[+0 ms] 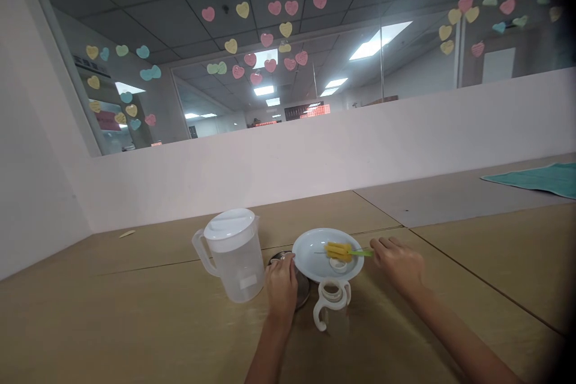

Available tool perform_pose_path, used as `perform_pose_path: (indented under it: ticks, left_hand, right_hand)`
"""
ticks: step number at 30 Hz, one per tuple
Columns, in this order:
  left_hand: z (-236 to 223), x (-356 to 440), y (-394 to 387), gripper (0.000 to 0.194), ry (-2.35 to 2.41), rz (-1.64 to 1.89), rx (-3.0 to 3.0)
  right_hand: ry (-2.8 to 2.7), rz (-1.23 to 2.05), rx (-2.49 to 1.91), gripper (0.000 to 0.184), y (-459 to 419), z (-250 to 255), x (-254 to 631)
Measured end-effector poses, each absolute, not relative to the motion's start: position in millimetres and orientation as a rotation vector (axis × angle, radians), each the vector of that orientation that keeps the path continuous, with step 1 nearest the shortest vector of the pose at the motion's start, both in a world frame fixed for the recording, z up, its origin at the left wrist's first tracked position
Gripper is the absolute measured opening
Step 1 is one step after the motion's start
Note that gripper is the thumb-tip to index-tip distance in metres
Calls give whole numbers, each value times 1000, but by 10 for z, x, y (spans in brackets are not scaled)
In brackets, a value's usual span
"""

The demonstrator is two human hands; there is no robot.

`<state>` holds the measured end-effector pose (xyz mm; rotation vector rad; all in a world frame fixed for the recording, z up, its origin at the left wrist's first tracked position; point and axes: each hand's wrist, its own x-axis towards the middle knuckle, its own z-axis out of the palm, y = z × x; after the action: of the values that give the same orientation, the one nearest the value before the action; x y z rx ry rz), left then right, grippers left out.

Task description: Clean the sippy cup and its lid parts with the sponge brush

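Observation:
My right hand is closed round the green handle of a brush with a yellow sponge-like head. That head is over a pale plate, just above a small white ring-shaped piece lying in it. At the plate's left rim, the fingers of my left hand are pinched on the edge. Partly hidden behind this hand is a round dark metal lid or dish. In front of the plate stands a clear bottle with a white two-handled collar, its mouth uncovered.
Left of my hands stands a translucent lidded pitcher. A teal cloth lies at the far right of the table. Farther left is a small flat yellowish piece. A white wall with a window above borders the table's back.

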<state>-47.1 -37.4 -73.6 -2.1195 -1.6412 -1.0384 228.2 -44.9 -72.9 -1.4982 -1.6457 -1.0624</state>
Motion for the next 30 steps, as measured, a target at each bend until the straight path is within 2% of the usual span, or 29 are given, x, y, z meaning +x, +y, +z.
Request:
perform_pose_path:
  ticks: [7,15,21,25,30]
  left_hand:
    - [-757,-411,-399,30,-1514,-958,-2190]
    - [-763,-293,-463,29,-1305,-854,-2379]
    - [-781,-277,-470,26,-1335,-895,-2370]
    - [-768,-279,-492,25,-1337,-895,-2371]
    - [-771,-261,-511,25,-1353,-914,-2406]
  right_hand:
    - [-1730,-967,-1450,25,-462,-726,2176]
    - [-1691,-375,-1830,25,-441,-715,2131]
    - [-1677,17,-1780,29,-432,-681,2095]
    - [-1647,89,-1770,29,-436,-683,2103]
    - [-1509,27,-1790,29,-451,-657,2195]
